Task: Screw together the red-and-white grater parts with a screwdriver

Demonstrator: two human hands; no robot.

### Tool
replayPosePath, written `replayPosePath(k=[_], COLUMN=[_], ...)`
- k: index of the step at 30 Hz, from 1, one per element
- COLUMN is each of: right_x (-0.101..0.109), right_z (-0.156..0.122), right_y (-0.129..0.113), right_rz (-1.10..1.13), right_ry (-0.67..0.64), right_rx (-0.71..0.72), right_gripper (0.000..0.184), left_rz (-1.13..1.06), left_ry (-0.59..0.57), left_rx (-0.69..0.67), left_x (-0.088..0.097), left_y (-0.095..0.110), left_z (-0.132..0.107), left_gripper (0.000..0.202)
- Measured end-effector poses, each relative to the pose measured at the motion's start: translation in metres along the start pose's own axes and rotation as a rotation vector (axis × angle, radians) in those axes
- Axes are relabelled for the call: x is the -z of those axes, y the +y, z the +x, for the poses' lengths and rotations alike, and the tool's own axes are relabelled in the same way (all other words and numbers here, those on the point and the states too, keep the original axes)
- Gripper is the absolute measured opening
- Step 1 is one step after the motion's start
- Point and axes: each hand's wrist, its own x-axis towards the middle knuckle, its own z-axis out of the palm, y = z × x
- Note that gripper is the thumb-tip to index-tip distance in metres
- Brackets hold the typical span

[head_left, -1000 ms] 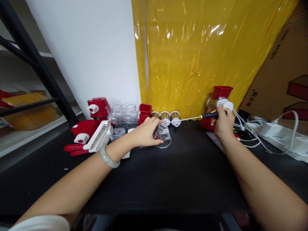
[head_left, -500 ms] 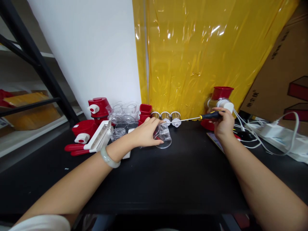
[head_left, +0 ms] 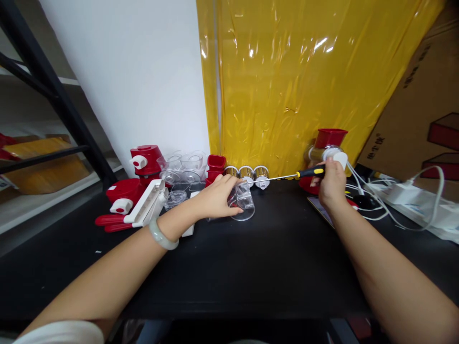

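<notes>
My left hand point(head_left: 219, 197) is closed around a clear plastic part point(head_left: 244, 203) with a round rim, which rests low over the black table. My right hand point(head_left: 332, 184) grips the black and yellow handle of a screwdriver point(head_left: 303, 173). Its long shaft points left, and the tip meets the upper edge of the clear part; the exact contact point is too small to make out. Just behind the clear part lie several metal grater drums point(head_left: 261, 176) with white ends, and a red hopper point(head_left: 216, 165) stands beside them.
At left sit red housings point(head_left: 146, 160) with white knobs, white handle pieces point(head_left: 147, 205) and clear cups point(head_left: 191, 165). An assembled red grater point(head_left: 328, 138) stands behind my right hand. A phone point(head_left: 319, 210), white cables point(head_left: 390, 217) and a power strip point(head_left: 439, 215) lie at right.
The fingers of my right hand have shifted on the screwdriver, showing more of its handle. The shaft and the clear part in my left hand stay nearly in place.
</notes>
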Motion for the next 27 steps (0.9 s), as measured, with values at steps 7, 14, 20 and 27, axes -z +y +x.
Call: replayPosePath(k=[7, 14, 20, 27], right_x=[0.003, -0.001, -0.004, -0.004], right_z=[0.002, 0.004, 0.002, 0.002], right_y=[0.004, 0.002, -0.001, 0.001], right_rz=[0.111, 0.077, 0.061, 0.042], right_ry=[-0.095, -0.089, -0.087, -0.091], right_rx=[-0.09, -0.156, -0.157, -0.165], right_gripper=[0.036, 0.02, 0.018, 0.018], left_rz=[-0.022, -0.015, -0.023, -0.095], left_ry=[0.015, 0.038, 0.034, 0.058], left_rx=[0.01, 0.03, 0.035, 0.034], left_x=[-0.001, -0.003, -0.004, -0.007], left_y=[-0.002, -0.01, -0.015, -0.021], left_z=[0.001, 0.002, 0.002, 0.003], left_gripper=[0.076, 0.074, 0.075, 0.077])
